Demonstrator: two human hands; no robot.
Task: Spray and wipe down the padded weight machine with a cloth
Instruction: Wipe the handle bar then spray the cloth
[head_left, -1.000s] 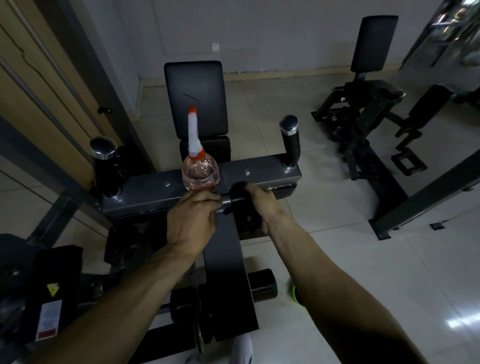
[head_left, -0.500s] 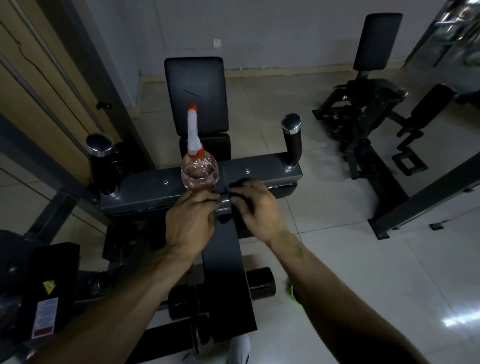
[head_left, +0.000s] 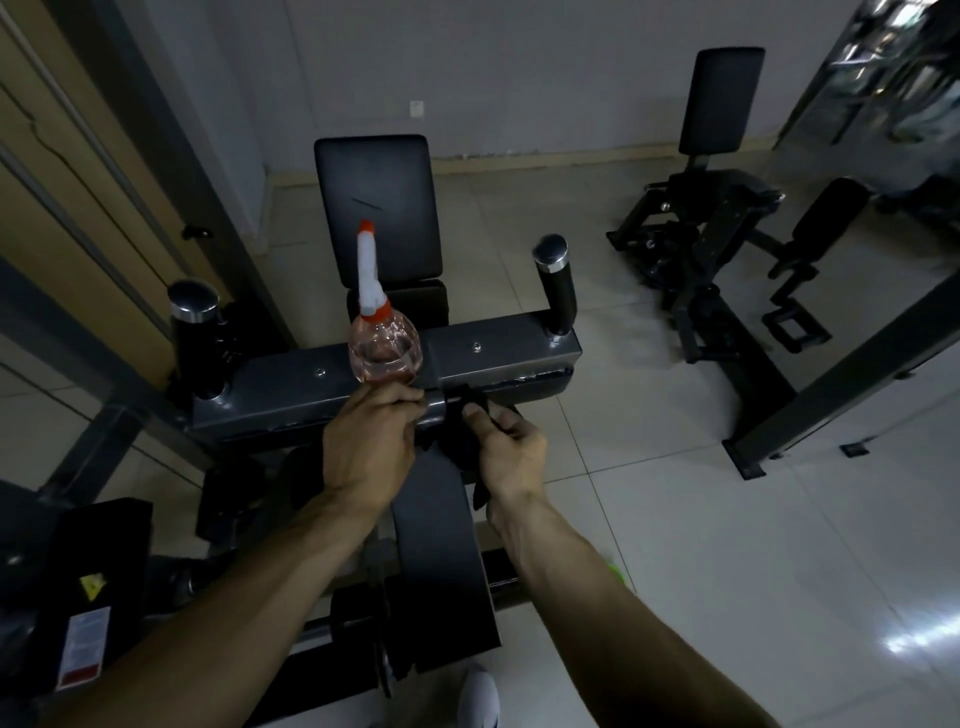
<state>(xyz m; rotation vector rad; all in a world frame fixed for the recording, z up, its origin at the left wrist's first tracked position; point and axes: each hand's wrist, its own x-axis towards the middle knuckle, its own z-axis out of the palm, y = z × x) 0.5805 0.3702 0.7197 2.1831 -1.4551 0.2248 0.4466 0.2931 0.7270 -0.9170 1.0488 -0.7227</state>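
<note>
My left hand (head_left: 370, 444) grips a clear spray bottle (head_left: 383, 349) of pinkish liquid, its white and orange nozzle pointing up. The bottle stands over the grey crossbar (head_left: 498, 345) of the weight machine. My right hand (head_left: 508, 451) pinches a black cloth (head_left: 470, 410) against the front edge of the crossbar, just right of the left hand. The cloth hangs down past the hand. Beyond the bar stands the machine's black back pad (head_left: 379, 208). A long black pad (head_left: 436, 551) runs toward me below both hands.
Two chrome-capped black handles, the left handle (head_left: 195, 338) and the right handle (head_left: 555, 283), rise from the bar's ends. Another black padded machine (head_left: 722, 208) stands at the right on the pale tiled floor (head_left: 727, 545). A dark steel beam (head_left: 852, 374) slants across the right. A wall panel lies left.
My right hand has slid left along the bar's front edge with the cloth, ending close beside the left hand. The left hand and bottle have stayed in place.
</note>
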